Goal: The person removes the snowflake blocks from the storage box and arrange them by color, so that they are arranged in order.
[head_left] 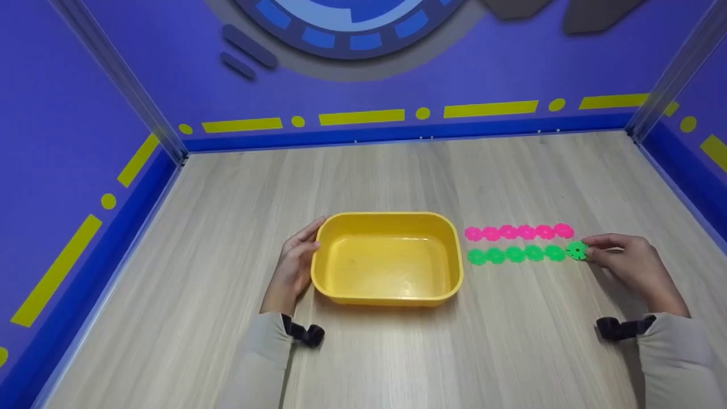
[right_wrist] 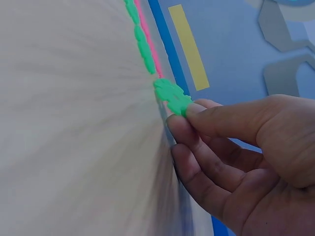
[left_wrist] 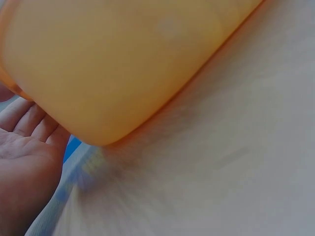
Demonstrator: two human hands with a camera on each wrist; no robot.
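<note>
A yellow plastic bin (head_left: 388,299) with rounded corners sits in the middle of the head view, with nothing inside. My left hand (head_left: 295,264) holds it by its left side, thumb at the rim and fingers along the outer wall. In the left wrist view the bin's wall (left_wrist: 113,69) fills the top. Between thumb and fingertips, my right hand (head_left: 636,267) pinches a green notched disc (head_left: 576,250), also close up in the right wrist view (right_wrist: 172,96). That disc is at the right end of a row of green discs (head_left: 515,254).
Just behind the green row runs a row of pink discs (head_left: 508,232), both right of the bin. All lie on a wood-grain table (head_left: 397,358). Blue-purple panels (head_left: 363,91) with yellow marks border the table at the back and sides.
</note>
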